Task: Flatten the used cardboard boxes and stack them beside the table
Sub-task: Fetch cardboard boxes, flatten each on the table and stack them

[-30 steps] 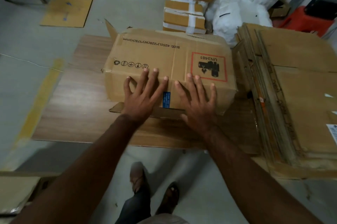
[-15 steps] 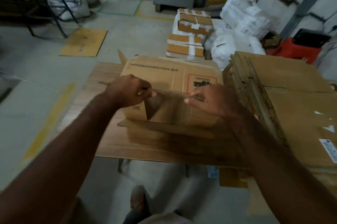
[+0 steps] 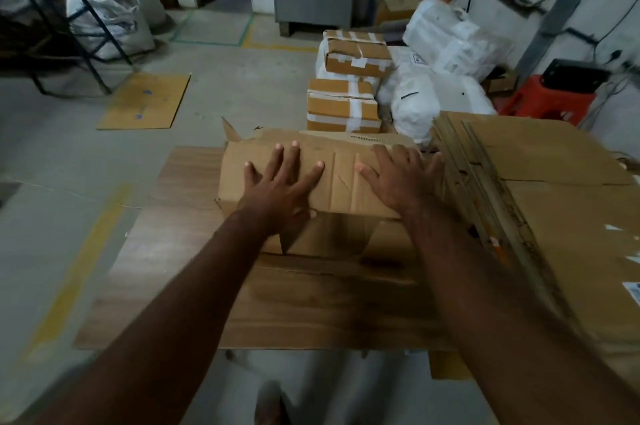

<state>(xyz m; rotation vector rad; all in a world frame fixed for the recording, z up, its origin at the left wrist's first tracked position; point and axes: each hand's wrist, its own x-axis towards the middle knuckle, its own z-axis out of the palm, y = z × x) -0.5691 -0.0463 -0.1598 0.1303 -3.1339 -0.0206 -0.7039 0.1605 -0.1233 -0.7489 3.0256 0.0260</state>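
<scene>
Both arms reach forward over the tabletop [image 3: 180, 251]. The left hand [image 3: 282, 187] lies palm-down on the upper face of the cardboard box [image 3: 341, 179], fingers straight and fanned wide, its grip spread and holding nothing. The right hand [image 3: 400, 179] lies flat on the same face nearer the box's right end, fingers straight and spread, thumb pointing left; its grip is likewise spread, pressing rather than pinching.

The box sits at the far middle of the wooden tabletop, plain brown and creased, with vertical fold lines between the two hands. Its near flaps hang open below the hands, showing a shadowed gap, and a torn corner flap sticks up at its far left. Its right end lies just beside the stack of flattened boxes [image 3: 540, 203], which fills the right side of the view; the number of sheets in it cannot be counted.

One box is under the hands. Two taped cartons [image 3: 343, 106] stand stacked on the floor beyond the tabletop, beside white sacks [image 3: 436, 92]. One flat cardboard sheet [image 3: 145, 101] lies on the floor at left.
</scene>
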